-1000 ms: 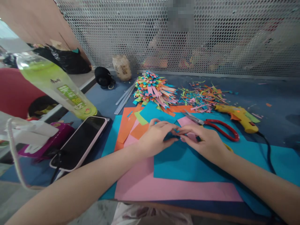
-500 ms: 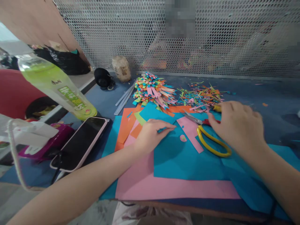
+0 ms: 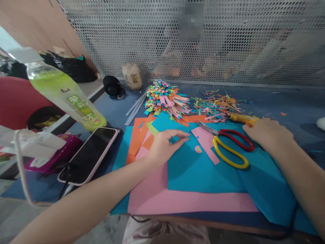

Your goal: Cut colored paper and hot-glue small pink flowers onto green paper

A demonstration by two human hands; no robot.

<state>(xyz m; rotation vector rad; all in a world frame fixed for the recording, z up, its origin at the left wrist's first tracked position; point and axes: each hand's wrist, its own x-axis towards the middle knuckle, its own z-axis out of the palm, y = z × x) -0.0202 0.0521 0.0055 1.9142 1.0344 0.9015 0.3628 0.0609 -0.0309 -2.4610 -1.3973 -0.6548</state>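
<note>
My left hand (image 3: pixel 169 144) is over the blue paper (image 3: pixel 203 176), thumb and fingertips pinched together; whatever they hold is too small to make out. Just beyond those fingertips lie a pink paper strip (image 3: pixel 207 145) and a small round pink piece (image 3: pixel 198 149). At the right, my right hand (image 3: pixel 270 134) is closed around the rear end of a yellow glue gun (image 3: pixel 241 118), its fingers partly hidden. Scissors (image 3: pixel 228 145) with one red and one yellow handle rest on the paper between my hands, blades slightly apart.
A fringed paper cone (image 3: pixel 165 98) and a heap of paper scraps (image 3: pixel 218 106) sit behind. Translucent glue sticks (image 3: pixel 135 110) lie beside the cone. To the left are a phone (image 3: pixel 88 156), a green drink bottle (image 3: pixel 68 91) and a white plug (image 3: pixel 48 145). A perforated metal panel (image 3: pixel 152 40) stands behind.
My right hand has moved right, off the scissors' red handle, and onto the glue gun. The left hand keeps its pinch in nearly the same place.
</note>
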